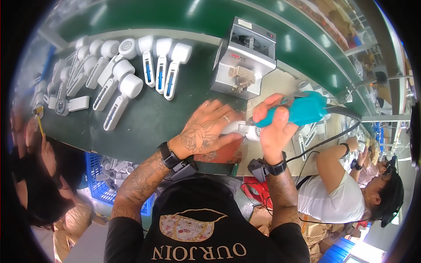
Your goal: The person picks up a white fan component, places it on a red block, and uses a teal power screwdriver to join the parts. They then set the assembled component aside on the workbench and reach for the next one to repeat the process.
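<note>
as hands (pixel 239 127) meet, white part (pixel 234 128) between

Bright overhead light glares off the green belt (pixel 175 17); fisheye edges bend and darken.

Black short-sleeved shirt, tattooed forearms, black wristband devices on both wrists, a ring on the left hand (pixel 206 129).
</note>
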`<state>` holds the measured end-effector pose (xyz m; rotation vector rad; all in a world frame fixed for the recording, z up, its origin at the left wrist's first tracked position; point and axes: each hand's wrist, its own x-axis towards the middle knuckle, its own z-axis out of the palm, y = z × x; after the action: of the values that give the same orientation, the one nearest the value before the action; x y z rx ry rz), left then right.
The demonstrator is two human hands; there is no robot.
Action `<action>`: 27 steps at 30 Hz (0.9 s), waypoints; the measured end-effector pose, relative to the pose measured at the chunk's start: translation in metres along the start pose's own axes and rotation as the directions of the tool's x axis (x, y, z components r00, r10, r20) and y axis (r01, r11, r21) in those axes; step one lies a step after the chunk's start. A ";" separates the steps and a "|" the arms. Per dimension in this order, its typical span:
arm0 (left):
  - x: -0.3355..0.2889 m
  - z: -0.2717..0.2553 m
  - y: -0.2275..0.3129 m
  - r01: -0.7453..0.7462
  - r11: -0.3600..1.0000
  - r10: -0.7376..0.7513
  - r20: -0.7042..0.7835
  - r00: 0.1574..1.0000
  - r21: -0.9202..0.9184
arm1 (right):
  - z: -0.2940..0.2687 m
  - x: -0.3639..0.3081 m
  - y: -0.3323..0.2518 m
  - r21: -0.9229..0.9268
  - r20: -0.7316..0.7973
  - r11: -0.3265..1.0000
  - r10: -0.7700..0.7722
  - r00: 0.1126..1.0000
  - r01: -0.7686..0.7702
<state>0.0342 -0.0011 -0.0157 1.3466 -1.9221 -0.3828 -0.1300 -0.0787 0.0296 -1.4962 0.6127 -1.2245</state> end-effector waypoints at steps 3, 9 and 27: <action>0.000 0.001 -0.001 -0.008 1.000 0.008 0.015 1.000 0.003 | -0.002 -0.003 0.007 0.036 0.009 0.999 0.023 1.000 -0.023; 0.000 0.002 0.000 -0.018 0.999 0.018 -0.004 1.000 0.048 | -0.003 -0.004 0.011 0.103 0.002 0.993 0.050 0.999 -0.050; -0.001 0.000 0.003 -0.019 1.000 0.020 -0.037 0.999 0.004 | 0.038 0.074 0.024 -0.102 -0.043 0.973 -0.213 0.976 0.207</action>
<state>0.0326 0.0013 -0.0148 1.3275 -1.9054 -0.3426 -0.0643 -0.1348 0.0380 -1.6465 0.5670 -1.4184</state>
